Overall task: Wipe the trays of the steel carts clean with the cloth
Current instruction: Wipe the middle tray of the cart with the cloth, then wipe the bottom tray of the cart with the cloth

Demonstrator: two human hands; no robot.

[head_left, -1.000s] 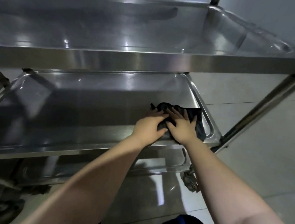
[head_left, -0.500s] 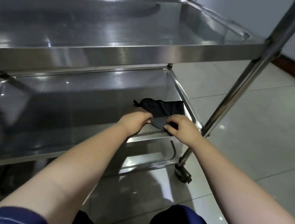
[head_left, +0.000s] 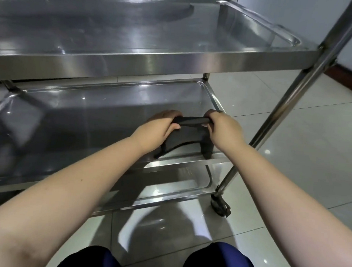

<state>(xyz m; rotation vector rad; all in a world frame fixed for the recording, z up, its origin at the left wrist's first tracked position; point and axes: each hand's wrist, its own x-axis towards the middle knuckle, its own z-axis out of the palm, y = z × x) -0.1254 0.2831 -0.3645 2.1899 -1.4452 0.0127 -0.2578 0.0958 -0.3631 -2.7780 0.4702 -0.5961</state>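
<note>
A dark cloth (head_left: 188, 137) hangs stretched between my two hands just above the near right corner of the steel cart's middle tray (head_left: 75, 116). My left hand (head_left: 158, 128) grips its left end and my right hand (head_left: 221, 129) grips its right end, fingers curled round the top fold. The cloth's lower edge droops onto the tray's front rim. The top tray (head_left: 135, 30) spans the upper view, and the bottom tray (head_left: 181, 182) shows below the middle one.
A slanted steel cart post (head_left: 291, 102) rises at the right, with a caster wheel (head_left: 220, 205) at its foot. Pale glossy floor tiles (head_left: 303, 159) lie to the right. My knees in dark trousers (head_left: 220, 260) sit at the bottom edge.
The cloth lay flat on the middle tray under my hands; both hands have since gathered it, lifted it and pulled it taut between them. The view has shifted back and to the right.
</note>
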